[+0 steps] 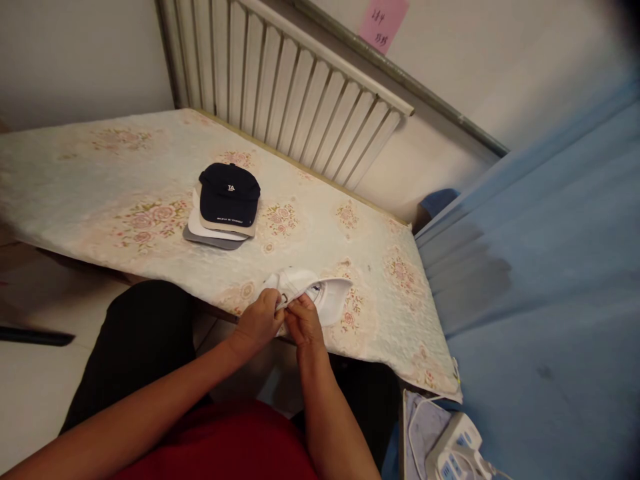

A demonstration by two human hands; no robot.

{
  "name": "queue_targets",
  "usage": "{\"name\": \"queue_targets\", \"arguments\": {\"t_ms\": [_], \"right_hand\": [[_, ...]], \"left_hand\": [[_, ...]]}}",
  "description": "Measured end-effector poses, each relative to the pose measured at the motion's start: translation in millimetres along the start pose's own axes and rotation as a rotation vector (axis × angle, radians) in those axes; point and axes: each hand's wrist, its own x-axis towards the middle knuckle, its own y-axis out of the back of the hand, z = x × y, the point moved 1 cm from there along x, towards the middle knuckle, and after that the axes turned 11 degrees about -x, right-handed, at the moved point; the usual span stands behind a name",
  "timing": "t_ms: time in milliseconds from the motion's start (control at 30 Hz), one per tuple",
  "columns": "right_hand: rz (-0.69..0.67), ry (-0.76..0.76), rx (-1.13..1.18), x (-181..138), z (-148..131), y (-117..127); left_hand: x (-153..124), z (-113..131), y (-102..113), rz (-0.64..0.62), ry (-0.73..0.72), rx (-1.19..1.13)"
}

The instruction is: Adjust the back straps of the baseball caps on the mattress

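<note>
A white cap [323, 291] lies upside down near the front edge of a table covered in a floral quilted cloth [100, 180]. My left hand [261, 320] and my right hand [303, 320] meet at the cap's back strap, fingers pinched on it. Farther back on the table sits a stack of several caps [225, 207], with a dark navy cap with white lettering on top, then beige, white and grey ones under it.
A white radiator [300, 87] stands behind the table, with a pink note [383, 23] on the wall above. A blue curtain [545, 287] hangs at the right. A white device with a cord [453, 450] lies at the lower right. My dark trousers and red shirt are below.
</note>
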Motion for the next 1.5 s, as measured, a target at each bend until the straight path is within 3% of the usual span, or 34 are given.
{"name": "queue_targets", "arguments": {"t_ms": [300,700,900,1133,1367,1500], "right_hand": [[0.325,-0.009,-0.280,7.7,6.9,-6.1],[0.291,0.014,-0.438,-8.3,-3.3,-16.6],[0.283,-0.057,-0.170,0.1,-8.3,-23.7],[0.205,0.039,0.026,0.9,-41.6,-33.7],[0.293,0.173,0.082,1.7,-76.5,-34.2],[0.322,0.241,0.162,3.3,-86.9,-36.2]], "left_hand": [[2.5,-1.1,-1.4,0.002,0.028,-0.131],[-1.8,0.0,6.7,-0.003,0.029,-0.231],[-11.1,-3.5,15.2,0.166,-0.088,-0.070],[-19.1,-4.1,3.7,0.264,-0.270,0.074],[15.5,2.6,14.8,0.355,-0.311,-0.033],[40.3,-9.5,11.3,0.329,-0.228,-0.168]]}}
